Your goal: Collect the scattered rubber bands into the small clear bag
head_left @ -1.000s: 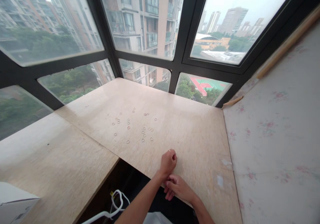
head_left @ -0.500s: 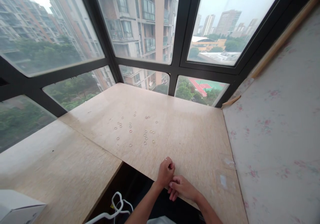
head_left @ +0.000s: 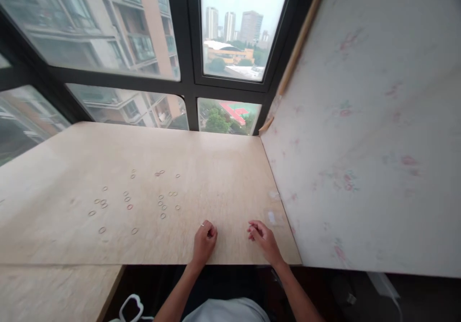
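My left hand (head_left: 205, 241) rests at the table's front edge, curled into a fist with a ring on one finger. What it holds, if anything, is hidden. Apart from it to the right, my right hand (head_left: 262, 238) hovers at or just over the tabletop, fingers loosely bent and a little apart, with nothing visible in them. Several small thin loops, like rubber bands, lie scattered left of my hands. Among them are a red loop (head_left: 130, 207), a loop (head_left: 163, 216) nearest my left hand, and a dark loop (head_left: 134, 231) near the front.
The pale marbled tabletop (head_left: 223, 168) meets dark-framed windows (head_left: 190, 87) at the back and a flowered wall (head_left: 342, 144) on the right. Clear tape patches (head_left: 272, 217) stick near the wall. A white cable (head_left: 131, 307) hangs below the front edge at left.
My hands, touching each other before, have moved apart, the right one going rightward onto the tabletop side. The view has turned right. The loops appear to lie as before.
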Motion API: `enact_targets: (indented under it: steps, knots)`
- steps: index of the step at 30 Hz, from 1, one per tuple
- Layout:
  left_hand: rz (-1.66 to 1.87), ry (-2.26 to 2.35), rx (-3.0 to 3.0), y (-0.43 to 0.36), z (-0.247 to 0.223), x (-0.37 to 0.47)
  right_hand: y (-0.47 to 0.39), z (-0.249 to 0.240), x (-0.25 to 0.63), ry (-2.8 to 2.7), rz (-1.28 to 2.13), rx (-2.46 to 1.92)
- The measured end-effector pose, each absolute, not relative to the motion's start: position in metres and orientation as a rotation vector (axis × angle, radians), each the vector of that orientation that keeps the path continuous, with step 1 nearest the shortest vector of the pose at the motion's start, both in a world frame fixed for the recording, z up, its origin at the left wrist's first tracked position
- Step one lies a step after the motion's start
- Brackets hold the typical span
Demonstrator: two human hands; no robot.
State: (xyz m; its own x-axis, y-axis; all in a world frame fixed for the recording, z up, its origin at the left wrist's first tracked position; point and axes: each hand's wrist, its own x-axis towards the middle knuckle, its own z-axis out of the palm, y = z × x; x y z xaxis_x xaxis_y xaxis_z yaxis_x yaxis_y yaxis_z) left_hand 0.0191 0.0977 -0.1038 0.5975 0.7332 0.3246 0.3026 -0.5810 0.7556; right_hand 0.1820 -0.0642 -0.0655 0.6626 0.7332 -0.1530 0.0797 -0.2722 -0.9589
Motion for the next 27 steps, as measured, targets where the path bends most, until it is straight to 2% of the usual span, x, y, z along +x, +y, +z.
enact_targets:
  steps: [4,8,13,17,27]
  knots:
    - [0.826,0.779,2.168,0.099,-0.103,0.019,-0.093,-0.061,0.206,-0.526,0.182,-1.995]
    - [0.808,0.767,2.168,0.099,-0.101,0.019,-0.111,-0.062,0.227,-0.771,-0.213,-2.245]
    - [0.784,0.778,2.169,0.099,-0.099,0.018,-0.110,-0.075,0.249,-0.925,-0.012,-2.525]
    - [0.779,0.767,2.157,0.099,-0.098,0.017,-0.094,-0.079,0.253,-0.936,0.164,-2.579]
    - [0.767,0.767,2.178,0.098,-0.097,0.017,-0.047,-0.073,0.238,-1.000,0.059,-2.559]
